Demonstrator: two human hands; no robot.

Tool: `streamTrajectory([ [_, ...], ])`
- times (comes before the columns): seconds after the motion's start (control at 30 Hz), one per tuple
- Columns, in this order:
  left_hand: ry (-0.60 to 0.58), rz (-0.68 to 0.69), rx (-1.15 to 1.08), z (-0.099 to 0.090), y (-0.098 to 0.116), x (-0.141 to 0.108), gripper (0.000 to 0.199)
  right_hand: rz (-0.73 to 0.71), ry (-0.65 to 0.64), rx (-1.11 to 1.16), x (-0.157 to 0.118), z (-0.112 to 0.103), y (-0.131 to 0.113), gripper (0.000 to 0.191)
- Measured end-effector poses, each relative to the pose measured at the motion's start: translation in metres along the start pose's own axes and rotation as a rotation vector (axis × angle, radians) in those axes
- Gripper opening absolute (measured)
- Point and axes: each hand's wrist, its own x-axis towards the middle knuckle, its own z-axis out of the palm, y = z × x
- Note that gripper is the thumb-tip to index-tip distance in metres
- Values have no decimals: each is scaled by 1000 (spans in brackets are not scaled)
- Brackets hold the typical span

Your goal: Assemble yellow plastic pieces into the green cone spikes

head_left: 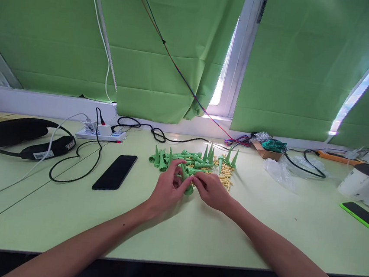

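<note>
Between the fingers of my left hand is a green plastic cone-shaped spike, its wide collar end low, close to the table. My right hand is closed in a pinch against the spike's side; whatever its fingertips grip is hidden. Just beyond both hands lies a pile of similar green spikes, some standing point up and others on their sides. Small tan pegs are scattered to the right of that pile, beyond my right hand.
A black phone lies left of my hands. Farther left are a black neckband-like device, cables and a power strip. Plastic bags, a small cardboard box, a white roll and a green-edged phone occupy the right side.
</note>
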Motion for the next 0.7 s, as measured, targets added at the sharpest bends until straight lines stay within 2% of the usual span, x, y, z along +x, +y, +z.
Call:
streamTrajectory([
  [0.37,-115,-39,23,-2,4,2,29,29,32,16,1,0,0,34],
  [0.7,-59,-2,15,1,1,2,29,67,-15,21,1,0,-1,34],
])
